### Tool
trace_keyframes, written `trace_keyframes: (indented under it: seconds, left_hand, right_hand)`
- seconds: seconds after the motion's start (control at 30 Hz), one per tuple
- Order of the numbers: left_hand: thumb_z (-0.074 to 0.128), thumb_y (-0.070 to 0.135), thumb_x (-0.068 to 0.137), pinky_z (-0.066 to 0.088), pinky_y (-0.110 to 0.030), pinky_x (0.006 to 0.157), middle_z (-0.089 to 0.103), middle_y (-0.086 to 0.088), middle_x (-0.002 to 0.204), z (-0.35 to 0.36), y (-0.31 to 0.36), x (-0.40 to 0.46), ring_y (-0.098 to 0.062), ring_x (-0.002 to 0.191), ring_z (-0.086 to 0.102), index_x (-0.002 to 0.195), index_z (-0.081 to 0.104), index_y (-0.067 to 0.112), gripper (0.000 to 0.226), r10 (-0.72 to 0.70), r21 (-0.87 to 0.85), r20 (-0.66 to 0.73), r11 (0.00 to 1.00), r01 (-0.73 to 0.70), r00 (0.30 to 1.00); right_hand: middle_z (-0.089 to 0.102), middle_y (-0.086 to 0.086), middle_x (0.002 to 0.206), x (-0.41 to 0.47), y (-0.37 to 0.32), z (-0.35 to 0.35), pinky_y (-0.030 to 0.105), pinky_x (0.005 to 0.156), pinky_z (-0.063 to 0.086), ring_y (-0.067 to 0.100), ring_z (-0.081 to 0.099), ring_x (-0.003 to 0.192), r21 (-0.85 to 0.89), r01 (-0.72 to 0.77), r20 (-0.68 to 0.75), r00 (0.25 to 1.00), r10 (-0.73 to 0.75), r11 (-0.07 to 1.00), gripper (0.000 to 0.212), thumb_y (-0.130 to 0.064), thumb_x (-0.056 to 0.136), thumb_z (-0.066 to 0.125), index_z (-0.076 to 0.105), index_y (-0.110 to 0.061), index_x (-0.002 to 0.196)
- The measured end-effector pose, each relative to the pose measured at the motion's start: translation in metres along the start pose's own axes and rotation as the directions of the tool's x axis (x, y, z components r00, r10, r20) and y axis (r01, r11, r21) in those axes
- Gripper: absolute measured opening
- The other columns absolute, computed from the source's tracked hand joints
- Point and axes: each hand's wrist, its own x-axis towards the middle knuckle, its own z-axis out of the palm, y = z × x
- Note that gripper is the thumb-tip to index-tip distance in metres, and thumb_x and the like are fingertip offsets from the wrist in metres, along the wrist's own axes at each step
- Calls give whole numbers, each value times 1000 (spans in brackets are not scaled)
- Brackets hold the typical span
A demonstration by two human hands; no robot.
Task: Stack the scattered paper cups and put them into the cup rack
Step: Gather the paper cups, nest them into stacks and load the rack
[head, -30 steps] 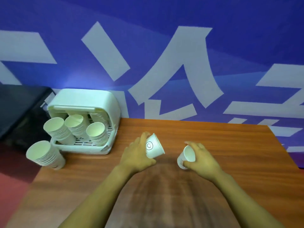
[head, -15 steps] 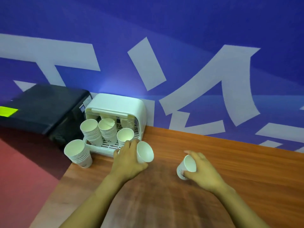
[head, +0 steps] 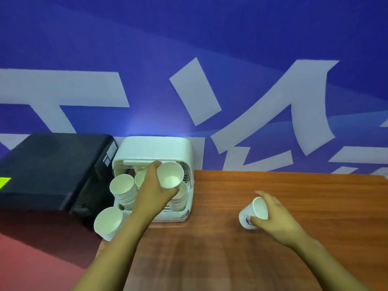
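White paper cups, one in each of the hands, over a wooden counter (head: 273, 259).

The left hand (head: 154, 191) grips a paper cup (head: 170, 175), mouth facing me, in front of the white cup rack (head: 155, 149) at the counter's far left corner, where cup stacks (head: 123, 191) lean outward. Another stack (head: 108, 223) sits just outside the rack. The right hand (head: 275, 217) holds a tilted second cup (head: 253, 213) resting on the counter, well apart from the rack.
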Motion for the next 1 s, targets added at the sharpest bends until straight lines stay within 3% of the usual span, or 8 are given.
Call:
trace_keyframes:
  seconds: [0.27, 0.37, 0.47, 0.53, 0.6, 0.73, 0.83, 1.0]
  left_hand:
    - [81, 39, 55, 51, -35, 86, 58, 8, 111, 2, -28, 14, -14, 103, 58, 118, 49, 25, 72, -6, 26, 355, 1000, -3, 935]
    - [79, 42, 55, 42, -36, 101, 51, 5, 129, -4, -42, 19, -15, 120, 48, 131, 44, 26, 86, -9, 108, 435, 993, -43, 901]
    - [79, 34, 72, 32, -33, 109, 38, 0, 143, -20, -44, 17, -19, 135, 35, 144, 32, 21, 87, -32, 159, 431, 986, -41, 902]
    - [75, 33, 77, 30, -30, 108, 34, -1, 147, -29, -46, 13, -18, 135, 35, 146, 27, 21, 85, -43, 170, 430, 985, -34, 902]
    - [73, 33, 80, 31, -27, 105, 35, -1, 146, -37, -49, 8, -17, 133, 37, 146, 28, 23, 81, -27, 164, 422, 985, -47, 906]
    - [70, 32, 82, 30, -27, 106, 35, 0, 148, -55, -55, -4, -16, 134, 35, 146, 27, 24, 78, -27, 177, 377, 983, -43, 926]
    - [69, 33, 83, 32, -26, 104, 35, 2, 147, -66, -62, -10, -15, 133, 37, 146, 27, 26, 76, -51, 188, 352, 982, -17, 935]
    - [68, 33, 83, 34, -28, 104, 38, 2, 145, -78, -77, -13, -16, 130, 40, 146, 28, 29, 74, -74, 222, 345, 975, -5, 936]
  right_hand:
    - [42, -7, 119, -1, -60, 40, 22, 80, 38, 12, 48, 102, 69, -12, -87, 996, 18, 998, 65, -35, 74, 76, 35, -27, 124]
    - [35, -10, 120, 7, -77, 50, 23, 85, 39, 13, 45, 108, 45, 23, -86, 996, -19, 999, 65, -32, 73, 77, 37, -29, 125]
    - [29, -11, 122, 17, -95, 61, 29, 97, 41, 15, 42, 115, 61, 85, -106, 991, -78, 995, 66, -28, 74, 75, 40, -33, 129]
    - [29, -11, 123, 24, -110, 67, 24, 100, 35, 13, 40, 118, 70, 171, -155, 975, -159, 983, 66, -26, 75, 74, 40, -35, 131]
    - [32, -10, 125, 33, -126, 76, 19, 101, 29, 10, 38, 120, 85, 261, -218, 947, -238, 962, 66, -25, 76, 74, 42, -33, 134]
    - [35, -10, 132, 46, -156, 98, 24, 98, 37, 11, 38, 120, -9, 393, -299, 877, -377, 920, 65, -35, 79, 70, 40, -34, 136]
    - [36, -9, 137, 53, -168, 115, 28, 92, 45, 14, 39, 122, -106, 389, -316, 859, -402, 915, 64, -40, 80, 67, 40, -35, 138]
    - [37, -5, 141, 59, -157, 144, 31, 98, 40, 18, 38, 127, -194, 314, -240, 903, -356, 929, 65, -46, 81, 65, 40, -33, 139]
